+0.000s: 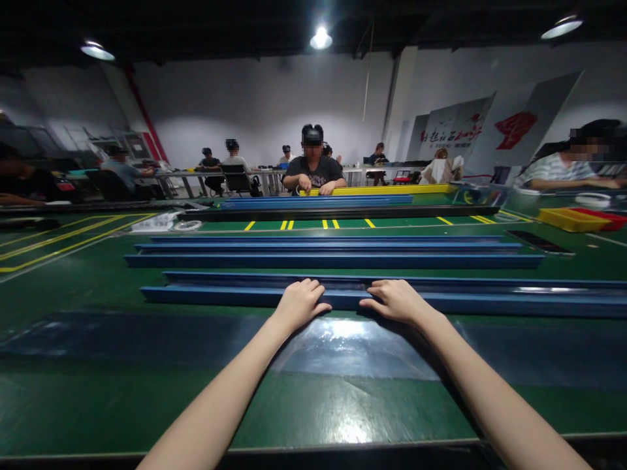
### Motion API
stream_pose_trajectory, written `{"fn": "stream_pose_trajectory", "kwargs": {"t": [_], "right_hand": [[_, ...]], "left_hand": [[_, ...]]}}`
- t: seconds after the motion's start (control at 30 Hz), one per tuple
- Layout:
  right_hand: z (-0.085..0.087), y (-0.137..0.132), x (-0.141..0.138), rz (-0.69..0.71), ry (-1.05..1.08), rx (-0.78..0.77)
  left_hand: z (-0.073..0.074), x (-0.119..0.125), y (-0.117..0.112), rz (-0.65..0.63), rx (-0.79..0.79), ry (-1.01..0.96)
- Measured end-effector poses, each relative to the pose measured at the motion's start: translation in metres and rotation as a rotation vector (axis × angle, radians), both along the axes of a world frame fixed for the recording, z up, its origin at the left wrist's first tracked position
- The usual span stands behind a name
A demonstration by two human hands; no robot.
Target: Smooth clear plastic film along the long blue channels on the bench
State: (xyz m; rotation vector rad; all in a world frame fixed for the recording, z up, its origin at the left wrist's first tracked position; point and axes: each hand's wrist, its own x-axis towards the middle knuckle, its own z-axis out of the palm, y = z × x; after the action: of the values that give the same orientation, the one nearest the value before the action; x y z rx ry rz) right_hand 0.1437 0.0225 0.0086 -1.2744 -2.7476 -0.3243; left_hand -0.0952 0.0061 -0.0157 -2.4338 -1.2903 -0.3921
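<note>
A long blue channel-shaped profile point(235, 297) lies across the table in front of me, its open side up. My left hand point(302, 300) grips its near wall, with the fingers over the edge into the groove and the thumb on the outside. A short gap to the right, my right hand point(389, 300) holds the same wall in the same way. The fingertips of both hands are partly hidden inside the groove. Between my forearms and the profile, a strip of clear glossy film point(343, 352) lies flat on the green table.
Beyond are more blue profiles point(333, 261), a black bar point(343, 213) and a yellow profile point(392, 190). A phone point(539, 242) lies at right, near a yellow tray point(573, 220) and a red one. A person point(315, 173) works across the table; others sit farther back.
</note>
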Motion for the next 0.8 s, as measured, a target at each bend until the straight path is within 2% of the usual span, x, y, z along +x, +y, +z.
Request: {"fn": "stream_pose_trajectory", "kwargs": {"t": [0.37, 0.8], "right_hand": [[0.006, -0.007, 0.003, 0.081, -0.076, 0.047], [0.008, -0.007, 0.005, 0.066, -0.084, 0.043]], "left_hand": [[0.010, 0.009, -0.013, 0.014, -0.092, -0.006], [0.005, 0.012, -0.013, 0.010, -0.046, -0.005]]}}
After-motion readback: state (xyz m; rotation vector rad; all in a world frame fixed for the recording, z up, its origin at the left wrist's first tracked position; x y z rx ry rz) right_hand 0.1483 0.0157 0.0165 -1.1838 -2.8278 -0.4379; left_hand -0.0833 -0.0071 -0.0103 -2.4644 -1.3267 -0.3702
